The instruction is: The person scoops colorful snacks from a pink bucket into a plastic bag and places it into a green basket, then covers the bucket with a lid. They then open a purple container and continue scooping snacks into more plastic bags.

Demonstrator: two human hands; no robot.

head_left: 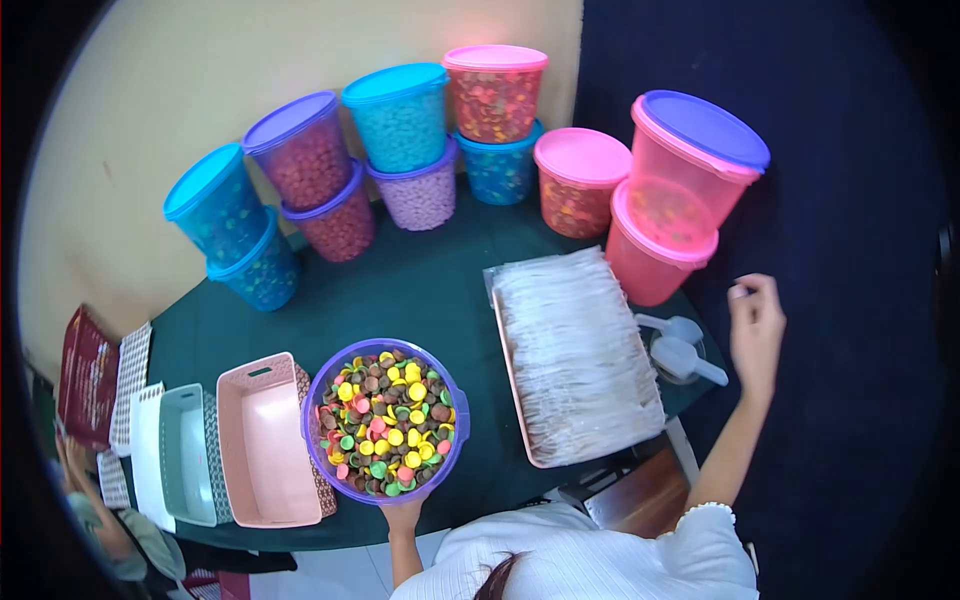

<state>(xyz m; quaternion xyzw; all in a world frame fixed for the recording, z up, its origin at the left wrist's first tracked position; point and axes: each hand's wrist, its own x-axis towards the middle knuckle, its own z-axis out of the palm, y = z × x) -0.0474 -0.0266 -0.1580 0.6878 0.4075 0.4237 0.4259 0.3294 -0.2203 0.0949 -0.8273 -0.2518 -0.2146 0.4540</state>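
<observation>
A round purple tub [463, 420] full of yellow, green, red and brown candy-like pieces [385, 425] is at the table's front edge. My left hand [404, 508] grips the near side of this tub, its fingers mostly hidden beneath. Raised at the right, beyond the table edge, my right hand [757, 310] has its fingers curled together; whether anything small is between them cannot be seen. Near it lie clear plastic scoops [678, 352] on a round clear container. A pink tray [512, 385] holds a dense row of clear plastic packets [575, 350] between my two hands.
Lidded tubs in blue [395, 120], purple [308, 160] and pink [495, 90] stand stacked along the back. A pink basket [268, 440] and a green basket [187, 455] sit at the left. Another person's arm [100, 510] shows at far left.
</observation>
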